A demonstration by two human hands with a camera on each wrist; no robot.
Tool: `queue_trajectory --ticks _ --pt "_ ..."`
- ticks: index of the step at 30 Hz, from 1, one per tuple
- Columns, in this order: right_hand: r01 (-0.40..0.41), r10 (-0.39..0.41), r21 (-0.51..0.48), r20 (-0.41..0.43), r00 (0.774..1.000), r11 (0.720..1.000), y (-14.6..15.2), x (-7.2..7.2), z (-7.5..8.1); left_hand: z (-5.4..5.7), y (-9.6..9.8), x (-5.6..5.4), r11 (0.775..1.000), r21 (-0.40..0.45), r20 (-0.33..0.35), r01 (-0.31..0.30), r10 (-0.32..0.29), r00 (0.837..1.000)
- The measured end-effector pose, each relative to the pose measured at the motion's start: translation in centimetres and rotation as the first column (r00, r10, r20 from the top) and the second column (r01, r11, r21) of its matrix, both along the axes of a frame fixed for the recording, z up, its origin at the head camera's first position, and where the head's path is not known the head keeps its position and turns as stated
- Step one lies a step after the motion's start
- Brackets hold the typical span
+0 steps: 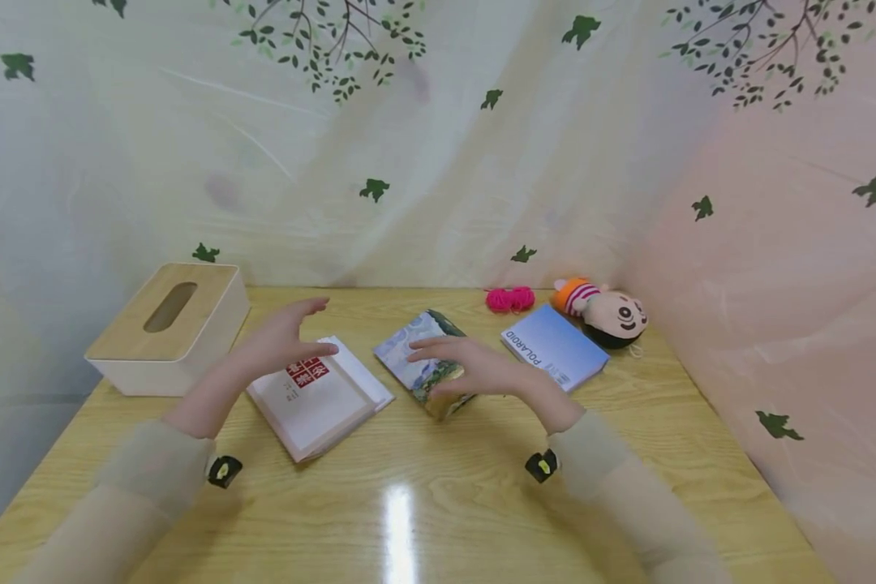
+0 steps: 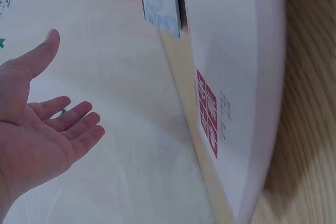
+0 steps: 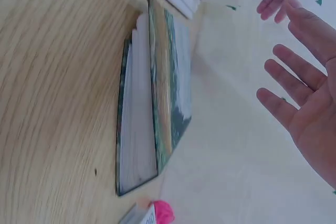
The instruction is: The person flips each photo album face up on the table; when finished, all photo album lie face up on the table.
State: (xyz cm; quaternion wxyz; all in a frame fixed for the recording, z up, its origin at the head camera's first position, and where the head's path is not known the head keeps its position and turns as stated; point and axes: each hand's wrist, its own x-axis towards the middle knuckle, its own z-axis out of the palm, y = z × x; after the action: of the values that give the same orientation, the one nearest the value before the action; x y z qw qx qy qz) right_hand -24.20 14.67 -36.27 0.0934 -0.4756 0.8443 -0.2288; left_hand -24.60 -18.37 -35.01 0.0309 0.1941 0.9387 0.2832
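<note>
My left hand [image 1: 281, 341] hovers over a white book [image 1: 328, 414] with a red square of characters on its cover, fingers spread and holding nothing. The left wrist view shows that hand [image 2: 47, 124] palm visible, apart from the book [image 2: 231, 66]. Over a hardcover notebook [image 1: 416, 357] with a painted landscape cover, my right hand [image 1: 474, 365] hangs with fingers extended and thumb apart. In the right wrist view the notebook [image 3: 170, 82] lies with its cover slightly raised from the pages, and the right hand [image 3: 310, 93] is clear of it.
A white tissue box [image 1: 182, 324] with a wooden lid stands at the left. To the right lie a blue box marked POLAROID [image 1: 555, 345], a pink yarn bundle [image 1: 510, 299] and a plush doll [image 1: 606, 312]. A leaf-patterned curtain [image 1: 438, 162] hangs behind the table [image 1: 453, 511].
</note>
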Motion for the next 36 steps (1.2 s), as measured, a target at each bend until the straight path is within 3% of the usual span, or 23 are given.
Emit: queue_trajectory --ticks 7,13,19,22,27,36 --pt "0.088 -0.088 -0.022 -0.013 0.996 0.996 4.1 0.4 0.8 -0.2 3.7 -1.0 0.998 0.043 -0.049 0.043 -0.041 0.998" --pt "0.127 -0.136 -0.071 -0.139 0.981 0.989 7.2 -0.9 -0.1 -1.9 6.2 -2.6 0.988 0.137 -0.072 0.070 -0.060 0.996" --pt "0.192 -0.202 -0.082 -0.145 0.969 0.978 9.1 -2.2 -1.3 -3.7 7.8 -3.8 0.978 0.171 -0.069 0.119 -0.109 0.992" --pt "0.228 -0.235 -0.062 -0.140 0.962 0.972 9.6 -2.6 -2.2 -4.2 8.3 -4.3 0.977 0.149 -0.049 0.153 -0.147 0.988" --pt "0.276 -0.276 -0.017 -0.052 0.960 0.961 10.0 -3.2 -3.9 -4.8 8.8 -5.4 0.983 0.083 0.002 0.161 -0.162 0.987" --pt "0.284 -0.284 -0.002 0.032 0.958 0.959 9.8 -4.1 -6.1 -6.1 9.5 -7.1 0.980 -0.038 0.042 0.196 -0.194 0.980"
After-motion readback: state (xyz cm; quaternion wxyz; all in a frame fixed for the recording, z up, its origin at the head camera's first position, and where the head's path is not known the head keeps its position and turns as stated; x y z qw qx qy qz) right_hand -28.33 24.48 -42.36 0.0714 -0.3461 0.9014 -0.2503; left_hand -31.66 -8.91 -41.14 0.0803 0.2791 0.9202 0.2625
